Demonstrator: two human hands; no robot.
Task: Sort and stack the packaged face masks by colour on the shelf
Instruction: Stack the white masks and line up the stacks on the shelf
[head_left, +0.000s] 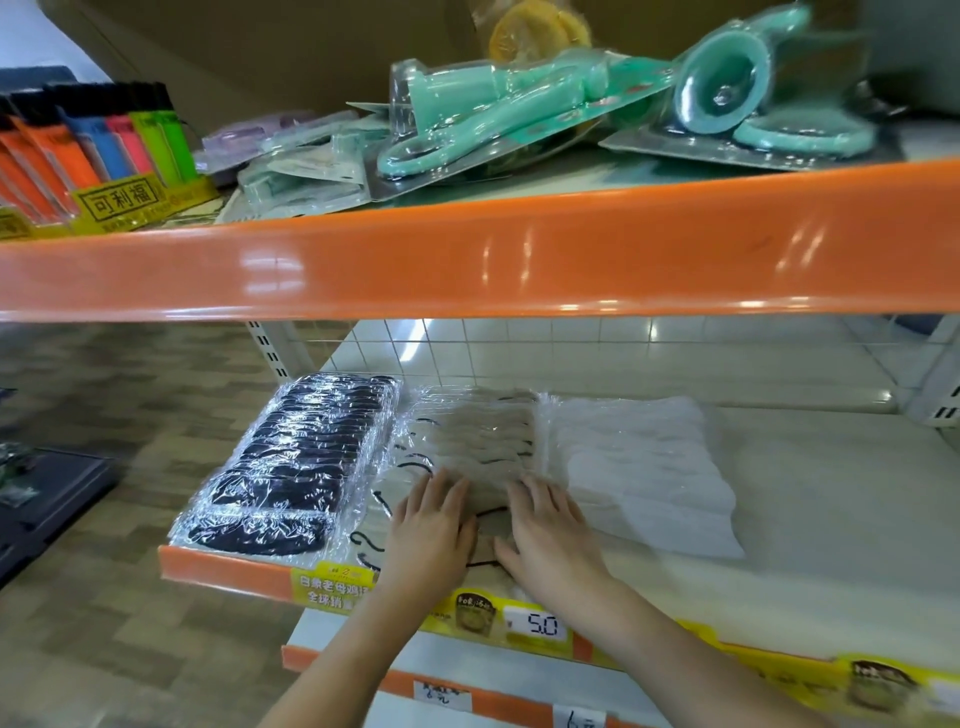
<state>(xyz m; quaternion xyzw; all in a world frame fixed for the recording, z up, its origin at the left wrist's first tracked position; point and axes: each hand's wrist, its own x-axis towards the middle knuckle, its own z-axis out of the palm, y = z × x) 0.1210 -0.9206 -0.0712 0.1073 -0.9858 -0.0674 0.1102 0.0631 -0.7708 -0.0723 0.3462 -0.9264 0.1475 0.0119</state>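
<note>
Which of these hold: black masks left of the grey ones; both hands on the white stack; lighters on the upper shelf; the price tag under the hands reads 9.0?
1. The black masks lie left of the grey masks. True.
2. Both hands rest on the white masks. False: left hand and right hand lie flat on the grey stack.
3. Lighters stand on the upper shelf. True.
4. The price tag reads 9.0. False: it reads 5.0.

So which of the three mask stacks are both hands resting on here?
The middle stack, grey-beige masks with black ear loops. Left hand and right hand lie flat on its front end; the black stack and white stack flank it untouched.
</note>
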